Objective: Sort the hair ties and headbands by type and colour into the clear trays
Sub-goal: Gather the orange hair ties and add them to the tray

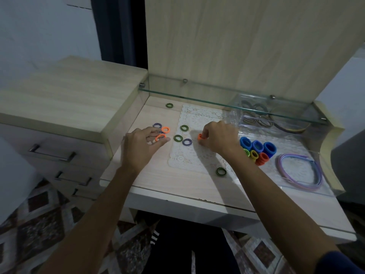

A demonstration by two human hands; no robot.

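My left hand (142, 144) pinches an orange hair tie (160, 137) between thumb and fingers at the left of the desk. Beside it lie another orange tie (165, 129) and a purple tie (157, 125). My right hand (219, 136) grips an orange hair tie (200, 137) with curled fingers over the white lace mat (189, 157). Loose green ties (178, 138) (184, 127) (221, 171) (169, 105) and a purple one (187, 142) lie around. A clear tray (324, 186) on the right holds stacked blue, green, yellow and orange ties (256, 149) and purple headbands (300, 171).
A second clear tray (241, 119) with dark headbands sits at the back right under a glass shelf (217, 100). A wooden drawer unit (65, 99) rises at the left. A tall wooden panel stands behind the desk.
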